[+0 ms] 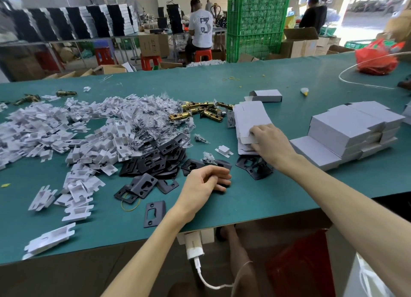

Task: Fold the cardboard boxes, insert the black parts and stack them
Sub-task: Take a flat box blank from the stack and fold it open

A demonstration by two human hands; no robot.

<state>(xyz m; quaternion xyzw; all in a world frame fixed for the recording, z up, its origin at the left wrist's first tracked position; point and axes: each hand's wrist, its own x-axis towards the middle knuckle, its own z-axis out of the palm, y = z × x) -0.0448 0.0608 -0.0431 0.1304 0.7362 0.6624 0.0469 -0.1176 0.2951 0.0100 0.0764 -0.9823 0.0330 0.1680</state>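
Right hand [270,141] pinching top blank [251,116] off flat stack [245,150]; fold next. Left hand [206,180] curled by black plates [160,161], grip unclear tbh.

1. The right hand [270,141] grips the top flat box blank [251,118] at one o'clock.
2. The left hand [206,181], loosely curled, rests on the green surface [266,199] beside black plates [155,161].
3. Folded boxes [347,127] are stacked at three o'clock.

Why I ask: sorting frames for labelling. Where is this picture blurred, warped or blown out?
Head view: left hand, right hand and flat cartons are sharp; the table near edge bows from the wide lens; the far shelves at left smear; the doorway at top right is blown out.
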